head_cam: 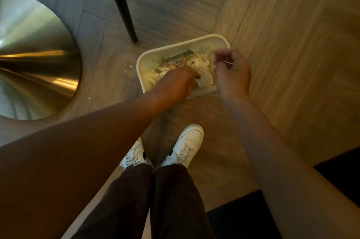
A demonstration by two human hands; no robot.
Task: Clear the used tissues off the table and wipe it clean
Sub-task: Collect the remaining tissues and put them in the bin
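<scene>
While I stand over the cream bin [143, 63] on the wooden floor [282, 43], both my hands hang above its open mouth, so by my reckoning the clearing half of the job is close to finished and the wiping has not begun; the table top itself is out of view, so I cannot say how clean it is.

My left hand [178, 82] reaches down over the bin's near edge with its fingers curled onto a crumpled white tissue [204, 77], which looks caught at my fingertips, though the back of my hand hides the grip. My right hand [232, 75] hovers over the bin's right edge, fingers loosely curled, pinching what looks like a thin pale stick [227, 62] between thumb and forefinger.

More used tissues [200, 59] lie inside the bin: white, thin, wrinkled into soft wads, heaped toward its far right corner and along the near side. Among them sits a printed wrapper [179, 58] near the far edge.

A few white crumbs [126, 70] are scattered on the floor just left of the bin, near the brass table base [39, 63] and a black chair leg [120, 4]. Those scraps may want picking up too. I see no cloth for wiping.
</scene>
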